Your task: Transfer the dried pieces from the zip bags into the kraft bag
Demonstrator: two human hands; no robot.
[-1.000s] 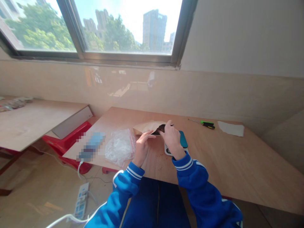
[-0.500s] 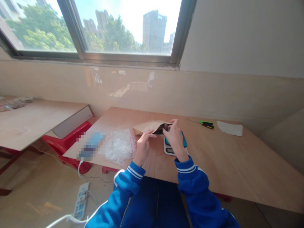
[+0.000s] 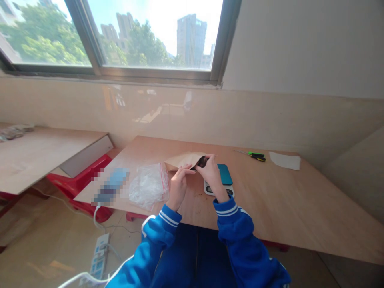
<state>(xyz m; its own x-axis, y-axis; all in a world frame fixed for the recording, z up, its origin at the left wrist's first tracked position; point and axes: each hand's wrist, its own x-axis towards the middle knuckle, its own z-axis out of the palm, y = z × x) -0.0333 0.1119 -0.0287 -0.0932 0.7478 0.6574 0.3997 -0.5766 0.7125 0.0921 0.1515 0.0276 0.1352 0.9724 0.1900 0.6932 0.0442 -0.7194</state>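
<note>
A tan paper bag [image 3: 183, 160] lies on the wooden table with its dark open mouth toward the right. My left hand [image 3: 180, 180] pinches the near edge of that mouth. At the mouth's right end my right hand [image 3: 210, 172] has its fingers closed on the bag's rim; whether something small is also between them is hidden. Just right of my right hand, partly behind its wrist, sits a small white scale [image 3: 225, 175] with a teal top. A clear plastic zip bag [image 3: 148, 186] with a red seal line lies left of my left hand.
A green-handled screwdriver and a yellow-black one [image 3: 258, 158] lie at the back right beside a white paper piece [image 3: 285, 160]. A blurred device [image 3: 112, 186] with a white cable is at the left edge, near a red stool [image 3: 81, 176].
My right hand has shifted slightly left toward my left hand, and the bag's mouth looks narrower. More of the scale's teal top shows. The whole view has shifted a little.
</note>
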